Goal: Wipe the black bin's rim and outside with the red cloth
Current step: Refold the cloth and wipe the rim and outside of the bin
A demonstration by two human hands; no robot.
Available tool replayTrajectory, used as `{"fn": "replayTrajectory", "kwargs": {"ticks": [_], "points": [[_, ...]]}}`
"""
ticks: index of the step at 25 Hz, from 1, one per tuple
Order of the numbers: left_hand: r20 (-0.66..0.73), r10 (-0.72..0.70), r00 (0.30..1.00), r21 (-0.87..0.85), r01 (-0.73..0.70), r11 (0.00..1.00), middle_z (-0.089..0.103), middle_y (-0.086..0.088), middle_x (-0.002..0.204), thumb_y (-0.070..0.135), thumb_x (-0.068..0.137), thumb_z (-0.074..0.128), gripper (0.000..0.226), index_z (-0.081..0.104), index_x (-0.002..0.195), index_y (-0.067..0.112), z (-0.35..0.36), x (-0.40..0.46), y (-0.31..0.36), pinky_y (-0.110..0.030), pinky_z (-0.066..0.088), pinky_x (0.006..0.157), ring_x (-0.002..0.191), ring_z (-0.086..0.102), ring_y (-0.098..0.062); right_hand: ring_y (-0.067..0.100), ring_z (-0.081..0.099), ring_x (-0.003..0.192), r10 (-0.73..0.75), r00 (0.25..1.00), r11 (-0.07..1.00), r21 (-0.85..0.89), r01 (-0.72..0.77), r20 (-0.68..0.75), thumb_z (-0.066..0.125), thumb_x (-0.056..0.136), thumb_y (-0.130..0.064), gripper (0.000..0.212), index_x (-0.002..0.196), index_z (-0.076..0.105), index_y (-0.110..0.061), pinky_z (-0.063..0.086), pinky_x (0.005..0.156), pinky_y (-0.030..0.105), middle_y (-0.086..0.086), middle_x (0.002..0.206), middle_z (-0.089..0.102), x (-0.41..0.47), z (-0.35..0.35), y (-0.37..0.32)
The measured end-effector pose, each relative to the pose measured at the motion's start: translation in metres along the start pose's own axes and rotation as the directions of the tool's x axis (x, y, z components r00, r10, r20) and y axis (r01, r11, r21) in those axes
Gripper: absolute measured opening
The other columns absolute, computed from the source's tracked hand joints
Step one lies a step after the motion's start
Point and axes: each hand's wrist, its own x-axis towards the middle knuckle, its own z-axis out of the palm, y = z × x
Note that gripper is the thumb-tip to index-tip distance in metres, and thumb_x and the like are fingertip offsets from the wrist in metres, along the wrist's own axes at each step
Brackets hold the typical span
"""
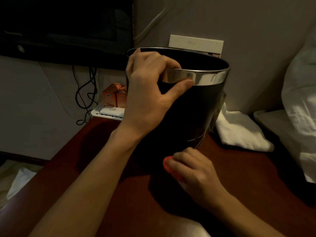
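Observation:
The black bin (196, 113) stands on a dark red-brown table (95, 177), tilted a little toward me. It has a shiny silver band around its rim (210, 76). My left hand (150, 93) grips the near rim, fingers curled over the edge into the bin and thumb pressed on the silver band. My right hand (191, 168) is low at the bin's base, fingers curled round the red cloth (166, 164). Only a small bunched part of the cloth shows past my fingers, close against the bin's lower outside.
A white towel (239, 129) lies on the table right of the bin. White bedding (301, 100) rises at the far right. Behind the bin are an orange box (114, 94), a white tray (107, 113), hanging black cables (85, 93) and a dark screen (65, 26).

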Motion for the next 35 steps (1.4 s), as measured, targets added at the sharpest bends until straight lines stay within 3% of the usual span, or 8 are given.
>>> {"fn": "replayTrajectory", "kwargs": {"ticks": [5,10,13,17,21,30,32,35], "points": [[0.029,-0.014,0.999,-0.035,0.015,0.999,0.054,0.016,0.090,0.040,0.079,0.070,0.022,0.056,0.090,0.026,-0.005,0.003,-0.004,-0.015,0.021,0.100,0.101,0.047,-0.006,0.022,0.058,0.086,0.196,0.924,0.978,-0.003,-0.209,-0.328,0.079,0.089,-0.006,0.015,0.099,0.079,0.006,0.048,0.077,0.028,0.019,0.095,0.071,0.026,-0.029,0.008],[0.035,-0.026,0.999,-0.110,0.030,0.993,0.057,0.014,0.088,0.033,0.087,0.062,0.010,0.059,0.089,0.023,-0.012,0.005,-0.013,-0.023,0.026,0.104,0.100,0.050,-0.006,0.023,0.057,0.077,0.003,0.999,1.000,-0.012,-0.003,-0.032,0.068,0.100,-0.013,0.014,0.096,0.078,-0.004,0.049,0.060,0.041,0.009,0.094,0.069,0.002,0.009,-0.010],[0.012,-0.016,1.000,-0.128,0.018,0.992,0.057,0.016,0.088,0.024,0.094,0.054,0.009,0.060,0.089,0.023,-0.012,0.004,-0.012,-0.039,0.030,0.105,0.098,0.053,-0.008,0.023,0.060,0.077,0.095,0.990,0.995,0.053,-0.089,-0.105,0.074,0.097,-0.012,0.011,0.099,0.078,-0.002,0.051,0.064,0.038,0.008,0.098,0.067,0.005,0.005,-0.011],[-0.002,-0.030,1.000,-0.149,0.030,0.988,0.056,0.018,0.084,0.022,0.095,0.054,0.011,0.059,0.085,0.024,-0.010,0.004,-0.012,-0.035,0.031,0.102,0.096,0.052,-0.012,0.011,0.056,0.095,0.310,0.869,0.950,0.106,-0.292,-0.385,0.075,0.092,-0.018,0.023,0.110,0.075,-0.003,0.045,0.089,0.014,0.000,0.109,0.059,0.043,-0.031,-0.002],[0.007,-0.031,0.999,-0.159,0.032,0.987,0.056,0.018,0.085,0.023,0.095,0.053,0.011,0.058,0.086,0.025,-0.010,0.004,-0.010,-0.040,0.034,0.098,0.097,0.050,-0.011,0.021,0.059,0.096,0.315,0.747,0.939,0.077,-0.335,-0.586,0.078,0.092,-0.008,0.021,0.109,0.074,0.002,0.045,0.090,0.017,0.005,0.108,0.056,0.088,-0.056,0.005],[0.015,-0.032,0.999,-0.150,0.034,0.988,0.060,0.008,0.084,0.022,0.095,0.053,0.012,0.061,0.085,0.019,-0.012,0.005,-0.014,-0.028,0.028,0.101,0.094,0.055,-0.020,0.023,0.059,0.096,-0.043,0.980,0.986,-0.168,0.009,-0.194,0.070,0.098,-0.013,0.011,0.100,0.080,-0.010,0.045,0.079,0.038,0.007,0.107,0.072,0.058,-0.013,-0.028],[0.017,-0.049,0.999,-0.158,0.051,0.986,0.059,0.010,0.084,0.022,0.094,0.054,0.012,0.061,0.084,0.020,-0.013,0.006,-0.014,-0.021,0.025,0.101,0.095,0.055,-0.020,0.024,0.057,0.091,0.075,0.931,0.987,-0.108,-0.121,-0.357,0.073,0.095,-0.009,0.011,0.102,0.079,-0.003,0.049,0.076,0.038,0.009,0.105,0.065,0.075,-0.034,-0.017],[0.022,-0.055,0.998,-0.162,0.057,0.985,0.059,0.012,0.086,0.019,0.093,0.056,0.010,0.061,0.084,0.021,-0.015,0.004,-0.013,-0.015,0.021,0.101,0.097,0.055,-0.015,0.012,0.054,0.099,0.275,0.743,0.936,-0.006,-0.352,-0.611,0.076,0.095,-0.011,0.019,0.109,0.076,0.002,0.040,0.091,0.009,0.012,0.107,0.062,0.109,-0.070,0.004]]}}
